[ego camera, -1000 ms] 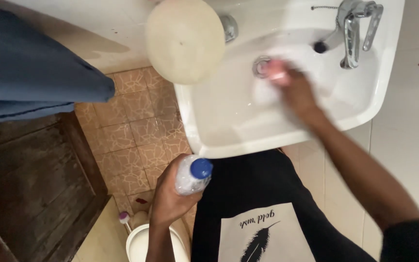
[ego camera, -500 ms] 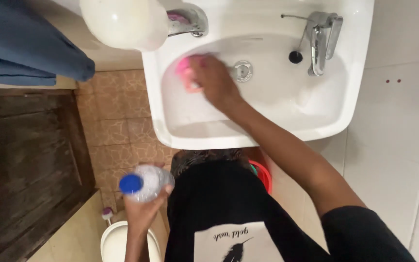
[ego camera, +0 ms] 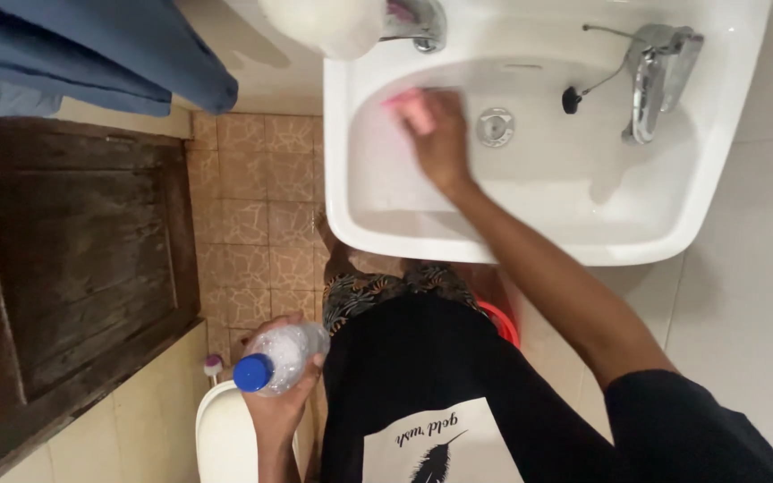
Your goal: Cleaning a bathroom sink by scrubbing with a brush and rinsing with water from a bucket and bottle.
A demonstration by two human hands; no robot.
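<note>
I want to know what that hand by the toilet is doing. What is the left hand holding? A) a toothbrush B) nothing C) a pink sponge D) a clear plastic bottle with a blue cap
D: the left hand grips a clear plastic bottle with a blue cap, down beside the toilet, while the right hand presses a pink sponge inside the sink.

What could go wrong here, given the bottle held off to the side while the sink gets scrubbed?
The left hand grips the capped bottle low over the toilet, out of the person's focus; it might slip. The right hand presses a pink sponge on the basin wall, which looks soapy, so it could skid toward the drain.
</note>
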